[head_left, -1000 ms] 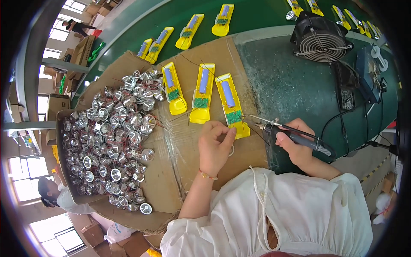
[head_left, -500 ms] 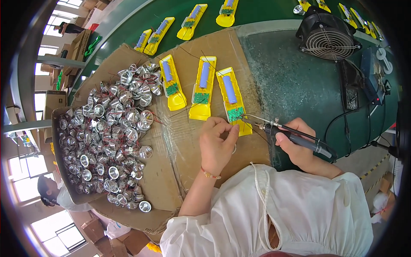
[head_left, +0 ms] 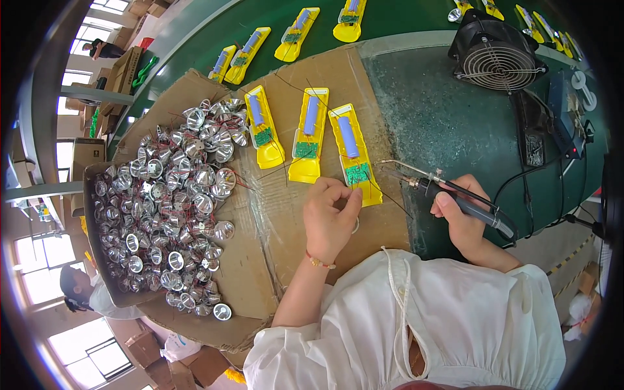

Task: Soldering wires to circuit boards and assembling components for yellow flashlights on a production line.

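Note:
My right hand [head_left: 460, 211] is wrapped round a soldering iron [head_left: 465, 207] with a thin metal solder-feed tube [head_left: 406, 167] along it. The iron's tip points left, a little right of a green circuit board [head_left: 357, 174] and apart from it. That board lies in the nearest yellow plastic housing [head_left: 372, 195], below a purple cylindrical battery [head_left: 349, 137]. Dark wires stick out around the board. My left hand [head_left: 330, 218] is closed in a pinch at the housing's lower left edge, by the board; what its fingertips hold is too small to make out.
Two more yellow housings [head_left: 307, 168] [head_left: 270, 156] lie to the left on the cardboard [head_left: 266, 208]. A carton [head_left: 97, 214] at left holds many silver reflector cups [head_left: 175, 214] with red wires. Further housings [head_left: 298, 34] line the green belt behind. A black fan [head_left: 499, 62] stands back right.
My right hand has drawn the soldering iron back to the right, off the circuit board. My left hand stays pinched in the same place. The view has shifted slightly.

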Tool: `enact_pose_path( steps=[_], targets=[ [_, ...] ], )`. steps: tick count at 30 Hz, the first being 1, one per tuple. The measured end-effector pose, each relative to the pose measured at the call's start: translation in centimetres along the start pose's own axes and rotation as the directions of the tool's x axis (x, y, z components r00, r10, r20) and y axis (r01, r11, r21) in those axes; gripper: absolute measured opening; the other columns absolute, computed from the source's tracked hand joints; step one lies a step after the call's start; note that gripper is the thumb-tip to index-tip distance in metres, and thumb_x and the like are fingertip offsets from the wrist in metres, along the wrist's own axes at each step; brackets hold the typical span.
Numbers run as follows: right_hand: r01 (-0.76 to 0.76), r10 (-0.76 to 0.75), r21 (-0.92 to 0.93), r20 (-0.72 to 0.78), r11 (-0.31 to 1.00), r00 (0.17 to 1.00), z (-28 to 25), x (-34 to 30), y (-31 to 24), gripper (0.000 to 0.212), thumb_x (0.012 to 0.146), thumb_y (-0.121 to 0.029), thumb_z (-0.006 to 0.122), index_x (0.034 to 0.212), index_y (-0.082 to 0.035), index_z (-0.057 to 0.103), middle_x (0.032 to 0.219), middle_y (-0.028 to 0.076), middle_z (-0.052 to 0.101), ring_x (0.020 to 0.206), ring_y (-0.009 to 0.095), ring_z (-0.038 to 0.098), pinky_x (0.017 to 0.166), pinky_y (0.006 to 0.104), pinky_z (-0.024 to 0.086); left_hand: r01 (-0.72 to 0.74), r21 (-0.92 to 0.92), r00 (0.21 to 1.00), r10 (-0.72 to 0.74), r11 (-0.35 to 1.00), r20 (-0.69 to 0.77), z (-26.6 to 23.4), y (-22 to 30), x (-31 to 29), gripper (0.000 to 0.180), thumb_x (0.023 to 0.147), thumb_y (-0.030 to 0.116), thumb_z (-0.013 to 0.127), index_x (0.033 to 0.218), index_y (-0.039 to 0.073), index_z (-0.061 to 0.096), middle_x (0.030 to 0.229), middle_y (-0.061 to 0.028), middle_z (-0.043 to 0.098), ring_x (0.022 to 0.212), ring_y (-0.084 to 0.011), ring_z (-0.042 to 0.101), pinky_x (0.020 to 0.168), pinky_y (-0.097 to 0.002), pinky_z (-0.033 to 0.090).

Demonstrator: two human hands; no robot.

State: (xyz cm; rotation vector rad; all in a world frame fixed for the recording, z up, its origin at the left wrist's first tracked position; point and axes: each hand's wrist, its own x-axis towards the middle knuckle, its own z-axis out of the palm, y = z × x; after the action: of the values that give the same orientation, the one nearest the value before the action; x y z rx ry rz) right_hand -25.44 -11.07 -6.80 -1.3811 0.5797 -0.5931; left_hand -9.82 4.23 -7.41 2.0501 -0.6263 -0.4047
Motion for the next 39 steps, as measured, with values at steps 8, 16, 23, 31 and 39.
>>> enact_pose_path(
  steps=[8, 16, 23, 31, 39],
  targets=[
    [0.034, -0.032, 0.047, -0.034, 0.998, 0.999, -1.0, 0.7, 0.6, 0.014, 0.080, -0.007, 0.061, 0.084, 0.001, 0.050, 0.067, 0.008, 0.058, 0.058, 0.010, 0.056, 0.051, 0.0215, 0.045, -0.031, 0.049, 0.999, 0.031, 0.998, -0.006, -0.5, 1.4, -0.1, 0.011, 0.073, 0.010, 0.066, 0.072, 0.000, 0.061, 0.074, -0.0086, 0.057, 0.063, -0.0186, 0.056, 0.056, -0.0266, 0.045],
    [0.003, 0.005, 0.051, -0.163, 0.999, 0.987, -3.5, 2.1, 1.0, 0.013, 0.080, -0.006, 0.061, 0.083, 0.001, 0.051, 0.067, 0.008, 0.058, 0.058, 0.009, 0.056, 0.051, 0.0213, 0.045, -0.028, 0.321, 0.988, -0.022, 0.946, 0.154, -0.1, 2.4, 3.4, 0.013, 0.074, 0.015, 0.061, 0.070, 0.003, 0.063, 0.057, -0.0112, 0.059, 0.052, -0.0266, 0.060, 0.051, -0.0326, 0.048],
    [-0.027, 0.043, 0.065, -0.246, 0.997, 0.968, -3.3, 2.3, 1.8, 0.014, 0.078, -0.007, 0.064, 0.081, 0.000, 0.052, 0.066, 0.006, 0.058, 0.057, 0.008, 0.055, 0.051, 0.0210, 0.044, -0.406, 0.541, 0.914, 0.341, 0.736, 0.222, 6.5, 8.3, 22.9, 0.023, 0.076, 0.026, 0.057, 0.075, 0.004, 0.065, 0.067, -0.0140, 0.062, 0.065, -0.0307, 0.061, 0.065, -0.0390, 0.048],
    [-0.053, 0.062, 0.043, -0.253, 0.998, 0.966, -3.7, 2.5, 1.7, 0.012, 0.079, -0.006, 0.062, 0.082, -0.001, 0.051, 0.065, 0.005, 0.058, 0.057, 0.008, 0.054, 0.051, 0.0206, 0.043, -0.450, 0.670, 0.868, 0.465, 0.591, 0.173, -0.7, 7.3, 19.1, 0.045, 0.073, 0.029, 0.067, 0.110, 0.007, 0.055, 0.107, -0.0145, 0.051, 0.097, -0.0317, 0.053, 0.081, -0.0380, 0.045],
    [0.026, -0.032, -0.034, -0.223, 0.999, 0.974, -3.3, 3.0, 2.4, 0.012, 0.082, -0.009, 0.058, 0.085, 0.000, 0.051, 0.064, 0.006, 0.055, 0.055, 0.009, 0.053, 0.050, 0.0204, 0.042, -0.245, 0.535, 0.964, 0.145, 0.809, 0.221, -1.6, 1.7, 6.5, 0.072, 0.071, 0.026, 0.065, 0.133, 0.013, 0.030, 0.113, -0.0185, 0.043, 0.090, -0.0363, 0.055, 0.072, -0.0403, 0.049]
  ],
)
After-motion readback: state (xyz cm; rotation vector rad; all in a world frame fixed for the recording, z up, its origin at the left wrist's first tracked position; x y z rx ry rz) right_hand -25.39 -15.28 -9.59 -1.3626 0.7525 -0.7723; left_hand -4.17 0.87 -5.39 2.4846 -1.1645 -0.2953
